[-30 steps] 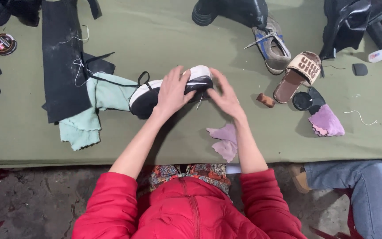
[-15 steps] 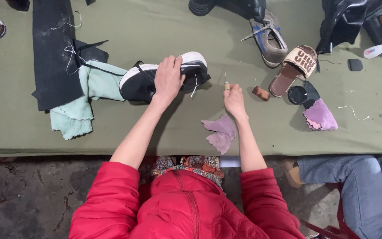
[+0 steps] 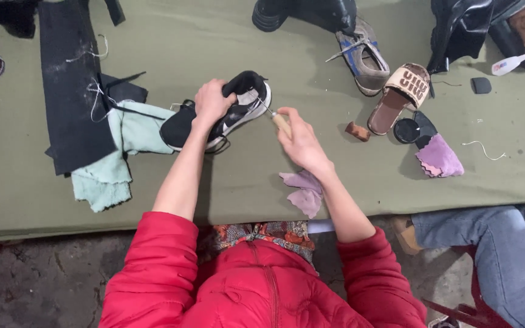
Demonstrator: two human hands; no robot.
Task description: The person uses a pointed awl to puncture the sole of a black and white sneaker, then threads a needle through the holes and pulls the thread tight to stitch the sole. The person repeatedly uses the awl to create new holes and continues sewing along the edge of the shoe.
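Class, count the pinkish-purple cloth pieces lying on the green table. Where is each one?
2. One pinkish cloth lies at the table's near edge under the right hand's wrist; one purple cloth lies right of the sandal. Others may be hidden.

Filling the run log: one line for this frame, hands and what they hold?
left hand: grips black-and-white sneaker | right hand: holds wooden-handled awl, tip at the shoe's heel | surface: green table

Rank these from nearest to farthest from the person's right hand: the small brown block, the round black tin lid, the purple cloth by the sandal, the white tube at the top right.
From the right hand:
1. Small brown block, just to its right on the table.
2. Round black tin lid, further right, beside the sandal.
3. Purple cloth, right of the lid.
4. White tube, far top right corner.
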